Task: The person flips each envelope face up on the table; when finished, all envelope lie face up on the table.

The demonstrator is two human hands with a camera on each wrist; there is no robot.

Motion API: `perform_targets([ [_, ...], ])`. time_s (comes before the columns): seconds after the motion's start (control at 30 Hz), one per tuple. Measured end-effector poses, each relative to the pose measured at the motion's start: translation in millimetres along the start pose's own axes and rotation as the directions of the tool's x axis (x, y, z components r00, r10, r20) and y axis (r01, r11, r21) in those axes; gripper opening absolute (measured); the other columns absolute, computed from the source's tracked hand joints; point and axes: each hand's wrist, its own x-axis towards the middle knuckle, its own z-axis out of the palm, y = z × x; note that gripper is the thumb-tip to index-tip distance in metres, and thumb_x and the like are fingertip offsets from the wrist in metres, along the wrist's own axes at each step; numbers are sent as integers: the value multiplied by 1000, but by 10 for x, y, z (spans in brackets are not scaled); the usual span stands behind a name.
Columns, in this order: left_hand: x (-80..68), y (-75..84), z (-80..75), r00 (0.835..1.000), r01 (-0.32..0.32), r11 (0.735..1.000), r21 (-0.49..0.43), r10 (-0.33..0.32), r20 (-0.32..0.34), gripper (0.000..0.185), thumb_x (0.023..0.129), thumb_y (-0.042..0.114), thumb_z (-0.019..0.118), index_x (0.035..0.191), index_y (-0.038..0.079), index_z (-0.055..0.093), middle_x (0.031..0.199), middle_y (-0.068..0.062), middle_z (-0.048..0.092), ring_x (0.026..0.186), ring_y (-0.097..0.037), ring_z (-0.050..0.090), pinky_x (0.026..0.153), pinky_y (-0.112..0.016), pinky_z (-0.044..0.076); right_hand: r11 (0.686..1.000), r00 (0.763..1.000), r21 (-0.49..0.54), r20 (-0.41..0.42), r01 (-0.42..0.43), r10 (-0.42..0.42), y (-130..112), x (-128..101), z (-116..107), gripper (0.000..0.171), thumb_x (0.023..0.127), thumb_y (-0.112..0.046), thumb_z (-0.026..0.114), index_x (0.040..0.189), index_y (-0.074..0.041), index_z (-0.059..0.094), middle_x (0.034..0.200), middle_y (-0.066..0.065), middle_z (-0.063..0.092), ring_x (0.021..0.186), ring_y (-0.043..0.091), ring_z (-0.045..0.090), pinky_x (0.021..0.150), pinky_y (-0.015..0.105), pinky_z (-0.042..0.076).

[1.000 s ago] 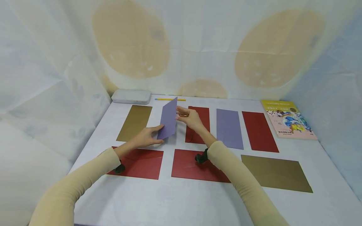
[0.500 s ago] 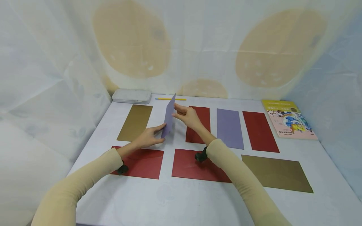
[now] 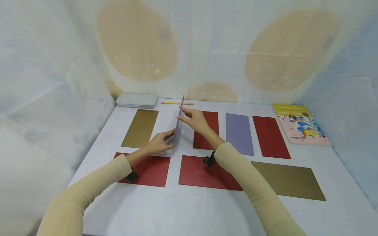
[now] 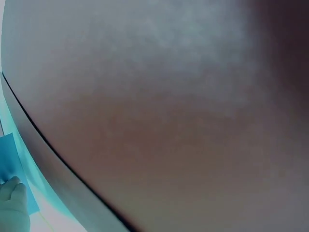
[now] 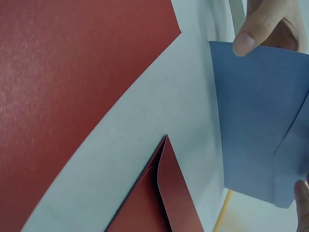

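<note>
A purple envelope point(image 3: 178, 123) stands almost edge-on above the white table point(image 3: 189, 209), between both hands. My left hand point(image 3: 172, 139) pinches its near lower end. Fingers and thumb of my right hand point(image 3: 180, 116) hold its upper part. In the right wrist view the envelope point(image 5: 258, 125) shows its flap side, with a thumb point(image 5: 258, 26) on one corner and a fingertip point(image 5: 301, 193) at the other end. The left wrist view is mostly a blurred dark surface, with a strip of the envelope point(image 4: 9, 159) and a finger point(image 4: 12, 203) at lower left.
Flat on the table lie a gold envelope point(image 3: 140, 127), red envelopes point(image 3: 206, 131) point(image 3: 271, 137) point(image 3: 147, 168) point(image 3: 203, 172), a second purple envelope point(image 3: 239, 133) and a gold one point(image 3: 287, 180). A white case point(image 3: 137, 100), a yellow pencil point(image 3: 177, 103) and a book point(image 3: 301, 124) sit further back.
The purple envelope has turned from showing its broad face to standing nearly edge-on. Both hands kept hold of it and stayed over the same spot.
</note>
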Motion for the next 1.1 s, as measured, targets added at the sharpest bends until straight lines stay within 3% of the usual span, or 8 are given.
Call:
perform_targets([
  [0.13,-32,38,18,996,-30,999,32,32,-87,77,84,10,74,147,-3,33,148,-18,37,134,-29,39,107,-40,35,998,1000,-56,15,7,-7,-21,11,2,54,88,-29,72,136,-10,56,136,9,54,114,28,60,92,29,49],
  [0.2,-56,66,25,982,-80,995,64,90,-165,79,83,12,77,148,-1,34,149,-16,37,135,-28,38,107,-40,35,998,1000,-60,23,10,-8,-37,18,13,54,88,-29,72,136,-11,55,137,10,53,115,27,60,92,29,49],
  [0.3,-89,106,26,934,-194,972,131,224,-280,78,81,11,78,147,-1,37,148,-15,39,135,-28,39,107,-40,35,998,1000,-68,25,18,-16,-57,32,31,54,89,-29,71,136,-10,55,137,10,53,115,26,59,93,28,48],
  [0.4,-125,132,10,872,-308,929,203,361,-331,75,80,3,78,144,-3,41,145,-19,43,133,-30,42,106,-39,36,997,1000,-73,21,22,-20,-68,47,47,53,89,-28,71,136,-9,55,136,11,53,116,26,59,93,28,48],
  [0.5,-162,152,-14,844,-364,900,240,427,-325,72,78,-1,78,142,-3,44,143,-22,45,132,-29,44,104,-37,39,996,1000,-83,21,23,-21,-70,66,64,53,89,-27,71,135,-8,55,136,11,53,116,26,58,93,28,48],
  [0.67,-192,160,-42,848,-359,897,257,428,-311,73,79,-1,78,143,-1,43,146,-17,43,132,-27,44,103,-35,40,998,1000,-59,26,19,-17,-85,79,77,54,89,-26,72,136,-8,55,136,11,53,116,26,59,92,29,49],
  [0.9,-221,138,-65,862,-322,913,252,393,-320,76,79,-1,77,145,0,40,149,-11,40,134,-26,41,105,-35,38,995,998,98,61,-33,27,-41,34,101,56,89,-25,71,139,-9,51,138,7,53,119,25,57,92,26,48],
  [1.1,-271,111,-117,867,-293,927,235,361,-343,77,77,-2,79,144,-2,40,145,-15,44,131,-28,44,104,-38,39,993,984,56,155,-101,91,19,-53,123,56,91,-25,69,140,-7,50,140,6,51,119,27,57,94,31,48],
])
